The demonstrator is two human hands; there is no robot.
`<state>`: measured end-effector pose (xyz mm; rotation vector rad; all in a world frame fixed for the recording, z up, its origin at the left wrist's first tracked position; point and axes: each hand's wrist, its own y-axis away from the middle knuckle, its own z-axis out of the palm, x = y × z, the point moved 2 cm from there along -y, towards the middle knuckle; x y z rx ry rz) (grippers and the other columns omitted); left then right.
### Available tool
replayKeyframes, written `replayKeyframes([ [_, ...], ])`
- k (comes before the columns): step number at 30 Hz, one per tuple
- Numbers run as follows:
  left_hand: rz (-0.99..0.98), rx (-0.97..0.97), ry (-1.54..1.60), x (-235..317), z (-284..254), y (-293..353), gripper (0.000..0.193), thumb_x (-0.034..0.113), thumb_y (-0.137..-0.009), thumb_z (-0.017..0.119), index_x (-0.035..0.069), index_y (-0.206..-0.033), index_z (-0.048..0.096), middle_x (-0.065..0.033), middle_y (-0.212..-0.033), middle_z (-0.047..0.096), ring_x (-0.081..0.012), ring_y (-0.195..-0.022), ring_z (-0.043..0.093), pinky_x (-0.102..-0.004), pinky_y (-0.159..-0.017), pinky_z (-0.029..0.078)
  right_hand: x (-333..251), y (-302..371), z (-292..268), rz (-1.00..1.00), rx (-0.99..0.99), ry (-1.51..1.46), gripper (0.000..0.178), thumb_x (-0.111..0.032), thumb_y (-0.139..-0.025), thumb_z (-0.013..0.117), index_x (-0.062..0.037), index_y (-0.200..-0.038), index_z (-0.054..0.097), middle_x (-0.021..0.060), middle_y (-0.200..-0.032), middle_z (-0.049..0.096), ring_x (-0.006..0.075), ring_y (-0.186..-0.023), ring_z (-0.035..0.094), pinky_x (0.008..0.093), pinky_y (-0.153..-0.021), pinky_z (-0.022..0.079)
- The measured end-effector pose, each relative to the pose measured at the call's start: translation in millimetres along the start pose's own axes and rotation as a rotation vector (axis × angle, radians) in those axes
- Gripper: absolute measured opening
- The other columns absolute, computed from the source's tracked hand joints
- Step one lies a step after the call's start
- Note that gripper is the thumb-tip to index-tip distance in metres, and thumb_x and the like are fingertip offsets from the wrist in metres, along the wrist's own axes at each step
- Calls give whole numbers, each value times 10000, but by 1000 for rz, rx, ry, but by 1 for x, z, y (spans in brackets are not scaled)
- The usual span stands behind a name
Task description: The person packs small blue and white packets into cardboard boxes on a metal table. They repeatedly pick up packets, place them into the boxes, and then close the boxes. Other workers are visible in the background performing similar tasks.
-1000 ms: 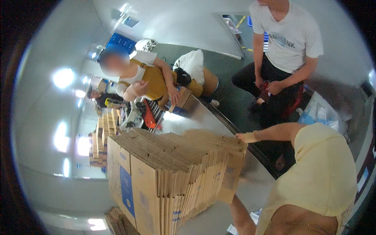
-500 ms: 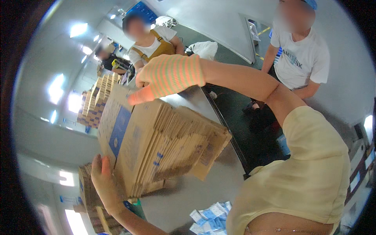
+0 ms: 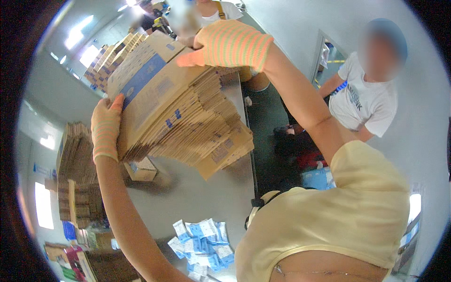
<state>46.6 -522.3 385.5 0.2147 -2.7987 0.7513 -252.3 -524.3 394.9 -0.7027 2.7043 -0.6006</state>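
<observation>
A thick stack of flattened cardboard cartons [image 3: 155, 89], brown with blue print, leans over the grey table, its layers fanned out toward the near right. My left hand [image 3: 105, 127], in an orange-and-green striped glove, grips the stack's left edge with the thumb on the top face. At the far right edge, my right hand [image 3: 230, 45] in a matching glove lays its thumb over the top carton; its other fingertips are hidden behind the stack. Small blue-and-white packets [image 3: 204, 244] lie in a heap on the table, nearer to me.
Below the stack a small cardboard box [image 3: 142, 170] rests on the grey table [image 3: 202, 197]. More flattened cartons [image 3: 77, 164] are piled at the left, and other boxes [image 3: 112, 56] stand farther back. A co-worker [image 3: 366, 94] sits at the right; others are at the far end.
The stack has moved farther away and slightly left with both hands. My left hand has shifted up along its left edge, and the small box and more of the packets now show.
</observation>
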Motion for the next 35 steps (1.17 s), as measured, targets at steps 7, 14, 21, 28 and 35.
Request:
replayKeyframes([
  [7, -41, 150, 87, -3, -27, 21, 640, 471, -797, 624, 41, -1260, 526, -181, -1190, 594, -318, -1118, 556, -379, -959, 406, -21, 23, -8, -299, 365, 158, 574, -551, -841, 526, -2, -743, 662, 154, -666, 583, 286, -647, 602, 383, -652, 489],
  [14, 53, 398, 676, -114, -95, 172, 328, 206, -907, 528, 15, -1173, 527, -98, -1082, 590, -194, -965, 560, -340, -859, 467, -114, 48, 30, -350, 461, 83, 596, -537, -818, 516, 33, -993, 518, 132, -837, 518, 225, -740, 540, 334, -606, 500],
  [21, -849, 806, 1163, -150, -46, 319, 613, 490, -936, 414, 31, -1341, 401, -115, -1345, 446, -289, -1211, 437, -421, -1044, 338, -227, 103, 81, -682, 385, -705, 976, -591, -562, 719, 78, -1220, 453, 206, -1204, 499, 325, -1176, 443, 463, -993, 327],
  [28, -1048, 656, 1500, -150, 98, 485, 690, 571, -915, 394, 37, -1353, 386, -135, -1316, 480, -298, -1175, 477, -419, -1010, 381, -265, 188, 232, -924, -385, -1094, 496, -414, -732, 690, -50, -1065, 641, 134, -993, 659, 301, -968, 610, 415, -905, 436],
  [35, -1124, -314, 345, -124, 248, 601, 709, 582, -867, 493, 165, -1411, 312, -154, -1414, 404, -369, -1271, 422, -565, -1077, 224, -177, 220, 323, -1032, -498, -505, 454, -405, -738, 691, -131, -1100, 666, 114, -1063, 660, 223, -1173, 499, 396, -1044, 280],
])
